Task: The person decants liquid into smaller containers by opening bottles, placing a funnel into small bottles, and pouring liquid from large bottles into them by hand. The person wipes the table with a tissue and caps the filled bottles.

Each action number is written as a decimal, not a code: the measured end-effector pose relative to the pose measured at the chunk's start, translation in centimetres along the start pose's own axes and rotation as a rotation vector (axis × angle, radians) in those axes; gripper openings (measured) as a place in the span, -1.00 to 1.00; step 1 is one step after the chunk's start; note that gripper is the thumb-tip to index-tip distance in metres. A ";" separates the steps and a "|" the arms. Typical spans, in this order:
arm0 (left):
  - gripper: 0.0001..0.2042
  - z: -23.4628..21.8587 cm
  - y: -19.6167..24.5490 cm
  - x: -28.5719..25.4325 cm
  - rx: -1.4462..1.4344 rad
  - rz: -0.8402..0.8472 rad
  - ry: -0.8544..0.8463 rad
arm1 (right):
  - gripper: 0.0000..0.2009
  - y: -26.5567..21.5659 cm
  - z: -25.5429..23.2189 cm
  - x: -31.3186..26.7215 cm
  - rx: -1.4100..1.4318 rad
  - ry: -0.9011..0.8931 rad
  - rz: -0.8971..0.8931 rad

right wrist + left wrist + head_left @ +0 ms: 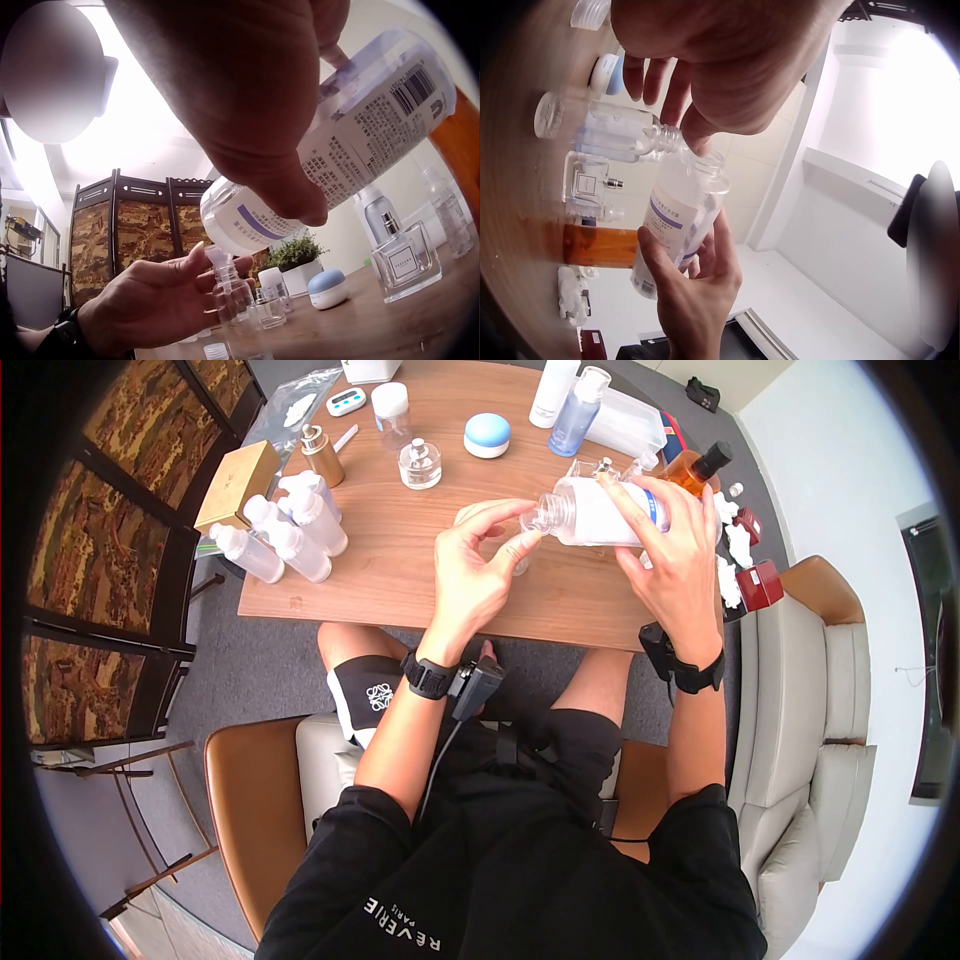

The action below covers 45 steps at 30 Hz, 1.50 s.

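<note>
My right hand (680,545) grips a large labelled translucent bottle (605,515), tilted so its mouth points down toward the left hand. Below that mouth, in the right wrist view, a small clear bottle (238,307) stands upright on the table. Thumb and index finger of my left hand (472,570) pinch around the small bottle's neck, right where the two mouths meet. The left wrist view shows the threaded neck of the small bottle (622,131) beside the large bottle's (676,199) mouth. A clear cap (549,115) lies close to the small bottle's base.
A perfume bottle (420,466) and a blue-lidded jar (487,436) stand mid-table. Several white squeeze bottles (310,525), a gold pump bottle (322,457) and a cardboard box (236,486) are at left. An amber bottle (684,472) and crumpled tissues (738,544) are at right.
</note>
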<state>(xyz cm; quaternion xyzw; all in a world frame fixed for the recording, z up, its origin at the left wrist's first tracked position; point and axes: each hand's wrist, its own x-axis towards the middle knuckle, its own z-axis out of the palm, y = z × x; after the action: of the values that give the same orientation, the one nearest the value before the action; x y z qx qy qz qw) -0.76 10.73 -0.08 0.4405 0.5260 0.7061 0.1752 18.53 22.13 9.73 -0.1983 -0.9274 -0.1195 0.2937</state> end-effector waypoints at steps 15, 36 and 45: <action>-0.66 0.0 0.0 0.0 0.000 0.001 -0.003 | -0.17 0.1 0.0 0.0 0.004 0.000 -0.002; -0.66 0.0 -0.2 0.0 -0.005 0.013 -0.001 | -0.17 0.0 0.0 0.0 -0.002 0.003 -0.003; -0.66 0.1 -0.1 0.0 0.000 0.001 -0.001 | -0.18 0.0 0.0 0.0 -0.005 0.007 -0.005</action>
<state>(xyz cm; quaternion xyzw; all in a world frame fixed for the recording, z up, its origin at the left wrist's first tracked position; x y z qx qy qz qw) -0.73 10.81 -0.11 0.4411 0.5257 0.7060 0.1752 18.52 22.15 9.74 -0.1965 -0.9266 -0.1232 0.2960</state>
